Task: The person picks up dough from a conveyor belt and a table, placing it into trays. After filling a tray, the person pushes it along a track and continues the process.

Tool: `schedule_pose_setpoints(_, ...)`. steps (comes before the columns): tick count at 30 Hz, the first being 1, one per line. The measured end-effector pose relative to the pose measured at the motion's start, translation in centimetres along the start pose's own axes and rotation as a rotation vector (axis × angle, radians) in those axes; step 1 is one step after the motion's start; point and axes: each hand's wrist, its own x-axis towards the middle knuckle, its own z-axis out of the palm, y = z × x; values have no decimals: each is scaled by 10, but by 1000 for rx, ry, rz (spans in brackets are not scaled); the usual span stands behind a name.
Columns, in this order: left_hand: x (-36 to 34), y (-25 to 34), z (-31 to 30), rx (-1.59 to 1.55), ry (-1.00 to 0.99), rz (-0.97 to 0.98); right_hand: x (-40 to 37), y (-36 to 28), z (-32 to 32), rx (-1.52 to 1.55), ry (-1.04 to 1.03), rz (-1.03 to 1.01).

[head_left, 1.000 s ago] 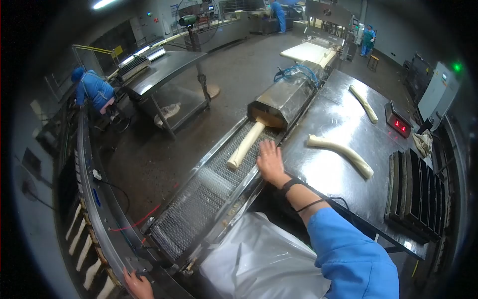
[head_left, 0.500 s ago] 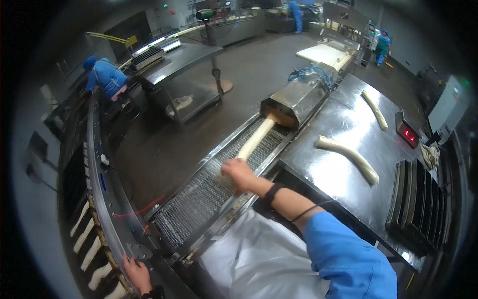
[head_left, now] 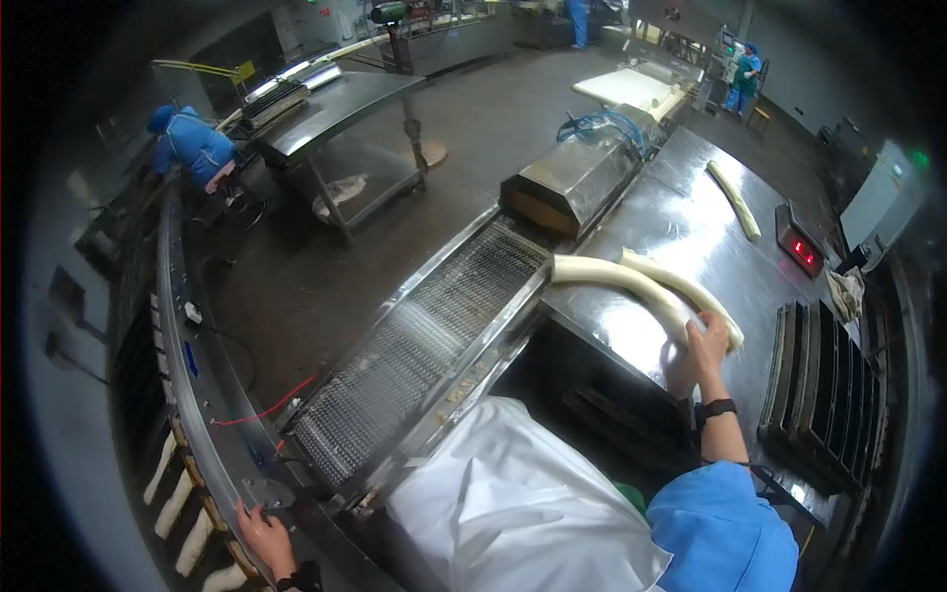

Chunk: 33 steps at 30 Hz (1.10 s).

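Observation:
My right hand (head_left: 707, 343) is closed on the near end of a long pale dough roll (head_left: 617, 274), over the steel table (head_left: 595, 323). The roll's far end reaches the table's edge beside the mesh conveyor belt (head_left: 400, 355). Right beside it lies a second dough roll (head_left: 679, 280), which my hand partly covers. A thinner dough strip (head_left: 733, 200) rests farther back on the table. At lower left, my left hand (head_left: 266, 541) lies with fingers apart on the edge of a metal rail (head_left: 222, 464), next to pans holding several dough pieces (head_left: 174, 505).
A steel hood (head_left: 567, 183) covers the belt's far end. Stacked dark pans (head_left: 821, 390) and a red-digit display (head_left: 799, 242) stand on the table's right. One co-worker (head_left: 192, 148) bends at far left; another person (head_left: 742, 81) stands at back right. A steel worktable (head_left: 365, 104) stands behind.
My right hand has carried the dough roll from the mesh belt rightward to the table, beside the other roll. My left hand stays at the rail. The view has shifted slightly.

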Motion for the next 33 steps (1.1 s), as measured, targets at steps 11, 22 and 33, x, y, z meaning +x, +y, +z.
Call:
schedule_pose_setpoints(11,-1,-13,13,67,56,7,50,-50,-15,-369,-425,-68)
schedule_pose_setpoints(22,1,5,-3,-18,8,-12,29,-94,-40,323,-676,28)
schedule_pose_setpoints(33,21,3,-10,-77,60,-21,-37,-64,-64,-292,-466,-418)
